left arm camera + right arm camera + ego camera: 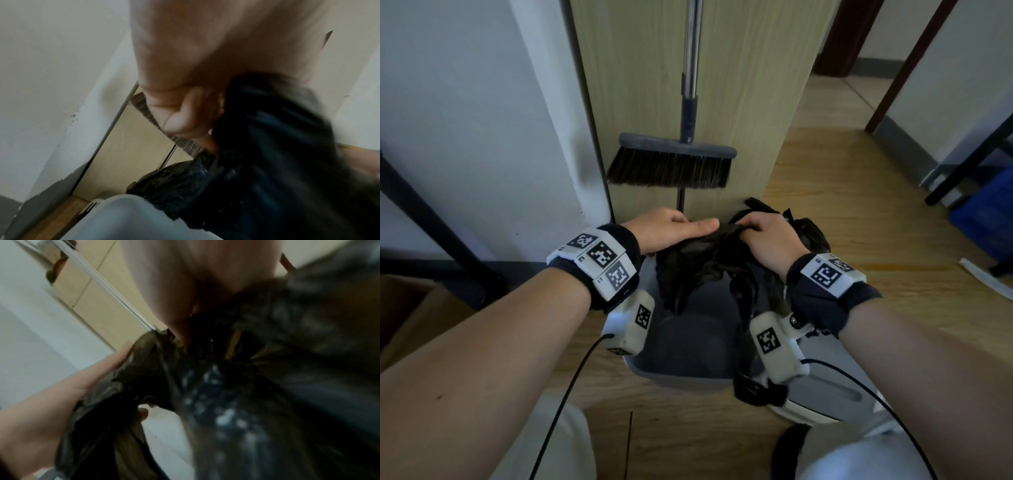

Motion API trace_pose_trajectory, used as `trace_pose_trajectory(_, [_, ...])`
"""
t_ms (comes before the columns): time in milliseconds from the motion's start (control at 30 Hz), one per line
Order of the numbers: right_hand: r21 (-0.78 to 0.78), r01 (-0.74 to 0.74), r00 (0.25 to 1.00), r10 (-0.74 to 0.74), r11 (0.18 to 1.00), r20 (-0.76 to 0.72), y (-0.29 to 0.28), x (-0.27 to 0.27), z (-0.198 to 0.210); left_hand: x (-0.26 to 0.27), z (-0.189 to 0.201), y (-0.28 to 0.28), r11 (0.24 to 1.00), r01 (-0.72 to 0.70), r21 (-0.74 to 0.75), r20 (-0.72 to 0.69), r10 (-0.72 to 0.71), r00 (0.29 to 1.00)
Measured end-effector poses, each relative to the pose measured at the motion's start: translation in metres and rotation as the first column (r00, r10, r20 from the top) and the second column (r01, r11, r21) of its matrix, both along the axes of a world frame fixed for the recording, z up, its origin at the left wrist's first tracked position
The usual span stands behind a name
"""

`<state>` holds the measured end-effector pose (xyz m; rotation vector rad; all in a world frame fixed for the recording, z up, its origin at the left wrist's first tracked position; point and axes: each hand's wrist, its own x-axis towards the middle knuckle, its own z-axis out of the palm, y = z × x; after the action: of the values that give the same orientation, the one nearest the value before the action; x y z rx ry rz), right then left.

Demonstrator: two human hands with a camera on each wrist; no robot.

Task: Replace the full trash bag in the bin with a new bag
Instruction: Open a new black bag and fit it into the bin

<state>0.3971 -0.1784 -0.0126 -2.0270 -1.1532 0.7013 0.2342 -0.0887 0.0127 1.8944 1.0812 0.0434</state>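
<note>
The wooden floor (835,219) carries a grey bin (681,373), which stands close in front of a light wood cabinet (753,102) that also rests on the floor. To the right of the bin a grey and white lid-like piece (828,397) lies flat on the boards, just beside it. Farther right, a blue crate (986,219) sits on the floor under dark table legs (962,171), and a white strip (986,277) lies near it.
</note>
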Motion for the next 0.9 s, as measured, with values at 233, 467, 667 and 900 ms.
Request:
trace_pose_trajectory(233, [0.007,-0.02,1.0,0.02,1.0,0.023,0.0,-0.008,0.003,0.006,0.005,-0.013,0.974,0.204,-0.1,0.018,-0.203,0.979])
trace_pose_trajectory(467, [-0.005,-0.078,0.997,0.078,0.997,0.0,-0.005,-0.013,0.008,0.005,0.001,-0.014,0.99,0.113,-0.088,0.036,-0.11,0.993])
trace_pose_trajectory(667, [-0.234,-0.179,0.984,0.179,0.955,-0.023,-0.018,-0.015,0.012,-0.001,0.008,-0.017,0.989,0.006,-0.145,0.166,0.019,0.986])
trace_pose_trajectory(900, [-0.308,-0.226,0.966,0.172,0.924,-0.192,-0.027,-0.025,0.037,-0.009,0.023,-0.018,0.966,-0.138,-0.22,0.335,0.208,0.919])
